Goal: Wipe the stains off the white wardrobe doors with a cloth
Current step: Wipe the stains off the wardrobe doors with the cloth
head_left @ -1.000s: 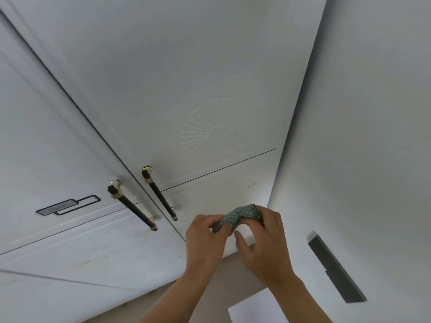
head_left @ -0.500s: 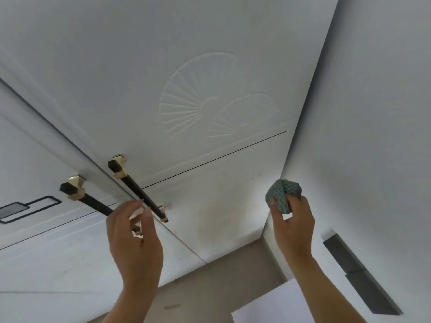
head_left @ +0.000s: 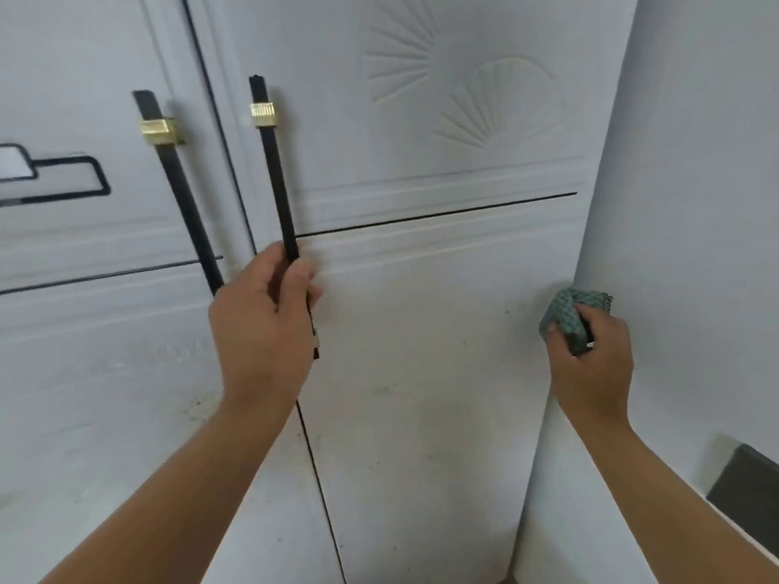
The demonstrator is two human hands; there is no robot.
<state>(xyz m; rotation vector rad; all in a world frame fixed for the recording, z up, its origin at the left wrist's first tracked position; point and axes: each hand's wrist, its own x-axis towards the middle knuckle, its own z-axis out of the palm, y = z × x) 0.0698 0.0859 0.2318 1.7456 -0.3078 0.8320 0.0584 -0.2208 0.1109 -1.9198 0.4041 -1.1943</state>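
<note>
Two white wardrobe doors fill the view. The right door (head_left: 421,373) has embossed fans at the top and small dark specks and a faint yellowish stain on its lower panel. My left hand (head_left: 263,326) is wrapped around the lower part of that door's black bar handle (head_left: 272,170), which has a gold clip. My right hand (head_left: 594,364) grips a balled green patterned cloth (head_left: 567,316) close to the door's right edge, by the wall corner. The left door (head_left: 84,351) carries a matching black handle (head_left: 177,191).
A white side wall (head_left: 695,204) meets the right door at a corner. A dark rectangular object (head_left: 748,495) sits low on that wall at the bottom right. A black outlined emblem (head_left: 55,179) marks the left door.
The view has dropped and straightened onto the doors. My left hand has let go of the cloth and closed on the right door's handle. My right hand has carried the cloth toward the right edge.
</note>
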